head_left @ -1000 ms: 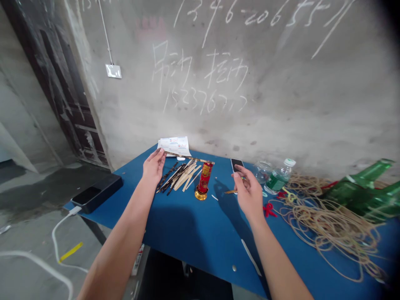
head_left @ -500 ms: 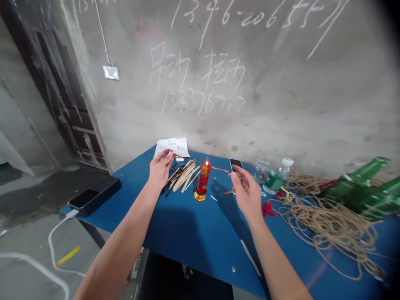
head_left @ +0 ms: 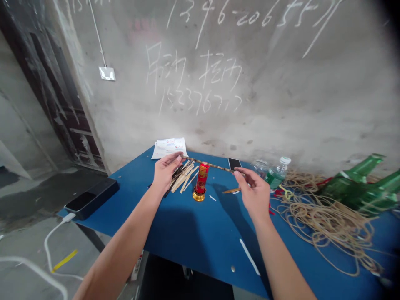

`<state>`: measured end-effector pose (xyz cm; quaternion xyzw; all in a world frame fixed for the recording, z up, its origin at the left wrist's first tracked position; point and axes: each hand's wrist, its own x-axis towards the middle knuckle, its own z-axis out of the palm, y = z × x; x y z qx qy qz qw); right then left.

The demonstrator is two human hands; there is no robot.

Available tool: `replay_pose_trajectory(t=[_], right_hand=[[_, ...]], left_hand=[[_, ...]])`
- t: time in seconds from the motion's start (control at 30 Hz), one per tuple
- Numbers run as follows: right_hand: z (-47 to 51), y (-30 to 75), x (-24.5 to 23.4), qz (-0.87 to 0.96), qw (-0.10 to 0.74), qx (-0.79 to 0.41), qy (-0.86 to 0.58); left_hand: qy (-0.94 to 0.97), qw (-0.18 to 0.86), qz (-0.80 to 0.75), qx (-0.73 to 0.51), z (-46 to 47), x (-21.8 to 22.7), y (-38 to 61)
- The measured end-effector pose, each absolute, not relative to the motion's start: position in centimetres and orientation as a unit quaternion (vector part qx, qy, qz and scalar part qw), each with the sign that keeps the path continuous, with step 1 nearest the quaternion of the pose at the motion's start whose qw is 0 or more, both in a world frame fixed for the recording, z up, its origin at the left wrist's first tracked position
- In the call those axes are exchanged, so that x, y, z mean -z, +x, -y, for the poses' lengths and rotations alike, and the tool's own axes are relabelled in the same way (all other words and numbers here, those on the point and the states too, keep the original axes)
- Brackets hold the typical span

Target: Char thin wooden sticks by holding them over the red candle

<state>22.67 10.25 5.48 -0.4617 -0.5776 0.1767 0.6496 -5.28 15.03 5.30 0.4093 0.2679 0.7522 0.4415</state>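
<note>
A thin, dark-mottled brown strip (head_left: pixel 215 166) stretches between my two hands, crossing right at the top of a red candle (head_left: pixel 202 179). My left hand (head_left: pixel 166 171) pinches its left end. At the other end, the fingers of my right hand (head_left: pixel 254 191) are closed on it. The candle stands upright in a gold base; its flame cannot be made out behind the strip. Below and beside my left hand lies a bunch of pale strips (head_left: pixel 184 176), with dark strips (head_left: pixel 173 179) along its left side. Near my right hand lies a short brown piece (head_left: pixel 231 191).
Blue table (head_left: pixel 175 237) against a concrete wall. At right are tangled cord (head_left: pixel 337 233), green glass bottles (head_left: pixel 356 179), a plastic bottle (head_left: pixel 278 173) and a glass jar (head_left: pixel 261 166). A phone (head_left: pixel 234 163) and papers (head_left: pixel 170 148) lie behind; a black box (head_left: pixel 93 198) sits left.
My right hand has moved right and lower, now gripping the strip's end. My left hand has shifted slightly right. The strip now covers the candle top, where the flame showed before.
</note>
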Motion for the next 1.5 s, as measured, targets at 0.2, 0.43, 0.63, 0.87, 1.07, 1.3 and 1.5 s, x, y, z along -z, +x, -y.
replay_pose_trajectory(t=[0.2, 0.43, 0.63, 0.87, 1.07, 1.3, 1.5], right_hand=[[-10.5, 24.9, -5.9, 0.569, 0.659, -0.165, -0.463], [-10.7, 26.3, -6.0, 0.561, 0.664, -0.151, -0.471], [-10.7, 26.6, -6.2, 0.556, 0.679, -0.147, -0.456], [-10.6, 27.0, -6.4, 0.560, 0.672, -0.113, -0.471], [-9.9, 26.6, -6.8, 0.570, 0.665, -0.085, -0.474], [-9.7, 26.4, -7.0, 0.575, 0.652, -0.066, -0.489], [-9.8, 25.9, -6.6, 0.603, 0.621, -0.059, -0.497]], left_hand=[[0.512, 0.384, -0.331, -0.693, -14.3, -5.1, -4.7], [0.571, 0.323, -0.364, -0.661, -14.2, -5.0, -4.6], [0.587, 0.307, -0.376, -0.649, -14.0, -5.0, -4.4], [0.587, 0.288, -0.370, -0.660, -14.3, -4.8, -3.3], [0.562, 0.279, -0.366, -0.687, -14.6, -4.9, -2.7], [0.558, 0.273, -0.364, -0.694, -14.7, -4.9, -2.3], [0.546, 0.260, -0.362, -0.710, -14.7, -5.2, -2.6]])
